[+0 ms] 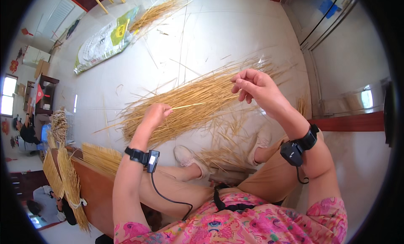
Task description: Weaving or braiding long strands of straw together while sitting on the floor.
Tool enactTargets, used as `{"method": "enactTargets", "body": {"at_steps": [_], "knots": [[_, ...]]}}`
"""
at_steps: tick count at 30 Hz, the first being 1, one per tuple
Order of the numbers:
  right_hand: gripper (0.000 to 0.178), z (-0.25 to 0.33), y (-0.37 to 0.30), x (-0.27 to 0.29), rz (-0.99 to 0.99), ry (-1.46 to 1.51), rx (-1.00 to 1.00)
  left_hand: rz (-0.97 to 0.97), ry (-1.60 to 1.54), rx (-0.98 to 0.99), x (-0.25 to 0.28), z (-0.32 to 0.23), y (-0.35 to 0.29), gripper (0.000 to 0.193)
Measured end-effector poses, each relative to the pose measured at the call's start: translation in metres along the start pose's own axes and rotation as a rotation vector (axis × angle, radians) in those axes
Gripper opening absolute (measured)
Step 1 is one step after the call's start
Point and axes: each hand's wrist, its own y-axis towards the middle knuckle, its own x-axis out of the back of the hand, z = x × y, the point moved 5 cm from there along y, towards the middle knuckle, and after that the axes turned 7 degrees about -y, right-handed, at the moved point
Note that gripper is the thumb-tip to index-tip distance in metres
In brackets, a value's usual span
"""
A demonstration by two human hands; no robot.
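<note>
My left hand pinches a straw stalk. Its pale yellow end points right, and its other end seems to trail off to the left behind the hand. My right hand is raised over the right part of the straw pile, fingers loosely curled and apart, with nothing visible in it. Below both hands a wide pile of golden straw lies slantwise on the floor. Short straw scraps are scattered between the pile and my feet.
A white and green printed sack with more straw lies at the far left. Tied straw bundles rest by a brown wooden board on my left. Metal doors stand at right. Two other people are at the left edge.
</note>
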Motion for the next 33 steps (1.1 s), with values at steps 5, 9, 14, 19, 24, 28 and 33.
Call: {"method": "enactTargets", "body": {"at_steps": [5, 9, 14, 19, 24, 28, 33], "knots": [[0.020, -0.024, -0.001, -0.009, 0.147, -0.124, -0.053, -0.041, 0.021, 0.095, 0.076, -0.046, -0.035, 0.018], [0.019, -0.037, -0.007, -0.018, 0.243, -0.218, -0.088, 0.075, -0.230, 0.202, 0.081, -0.056, -0.049, 0.016], [0.024, -0.051, -0.013, -0.030, 0.445, -0.318, -0.123, -0.015, -0.374, 0.128, 0.083, -0.043, -0.047, 0.020], [0.029, -0.053, -0.014, -0.046, 0.549, -0.403, -0.120, -0.044, -0.629, 0.090, 0.077, -0.045, -0.036, 0.021], [0.034, -0.044, -0.004, -0.039, 0.368, -0.206, -0.029, -0.042, -0.708, -0.059, 0.043, -0.096, -0.016, 0.022], [0.029, -0.031, 0.000, -0.049, 0.157, 0.083, 0.084, -0.186, -0.669, -0.272, 0.022, -0.132, -0.009, 0.023], [0.018, -0.018, 0.009, -0.015, -0.147, 0.083, 0.128, -0.058, -0.789, -0.298, 0.016, -0.144, -0.006, 0.033]]}}
